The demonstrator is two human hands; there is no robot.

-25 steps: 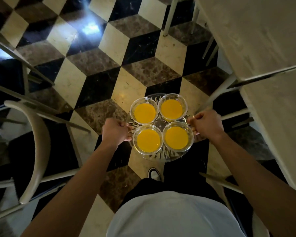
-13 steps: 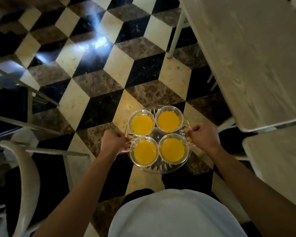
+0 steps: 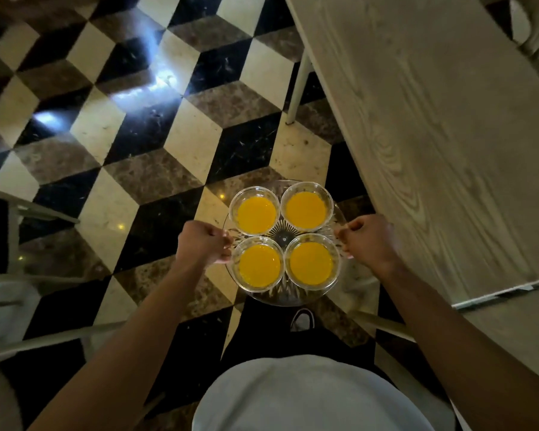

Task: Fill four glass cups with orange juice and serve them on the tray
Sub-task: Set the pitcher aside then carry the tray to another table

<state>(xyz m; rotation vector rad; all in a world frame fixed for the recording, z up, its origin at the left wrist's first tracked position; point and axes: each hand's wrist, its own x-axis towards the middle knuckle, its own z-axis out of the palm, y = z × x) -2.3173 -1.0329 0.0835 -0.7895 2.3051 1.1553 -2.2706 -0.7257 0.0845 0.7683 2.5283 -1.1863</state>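
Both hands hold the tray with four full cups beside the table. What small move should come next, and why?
Probably swing the tray to the right, over the wooden table, keeping it level. The left hand and right hand grip its sides, all four cups are full, and it hangs over the floor.

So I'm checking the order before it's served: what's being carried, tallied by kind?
Cups of juice: 4
Tray: 1
Hands gripping it: 2
Total: 7
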